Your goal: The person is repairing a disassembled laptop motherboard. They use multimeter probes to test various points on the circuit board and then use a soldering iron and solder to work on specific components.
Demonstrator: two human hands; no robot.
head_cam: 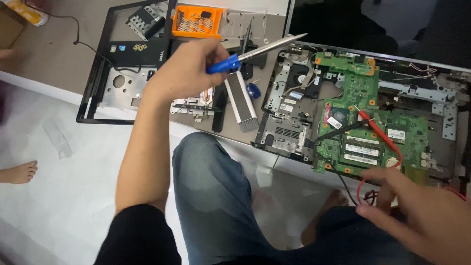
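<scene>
My left hand (184, 73) is raised over the desk, closed around the blue handle of a tool with a long silver shaft (267, 46) that points up and to the right. Below it lies an opened laptop base (287, 122) with a green motherboard (363, 98) exposed. A red test probe (380, 130) and a black probe (343, 130) rest on the board. At the lower right, my right hand (412, 211) sits at the near edge of the board, its fingers curled around the red and black lead wires (362, 189).
An orange bit case (196, 22) and a black laptop frame (127, 54) lie at the back left. A silver finned part (240, 100) and a small blue knob (252, 90) sit beside the base. The dark screen (373, 24) lies behind. Another person's foot (19, 172) rests on the white floor.
</scene>
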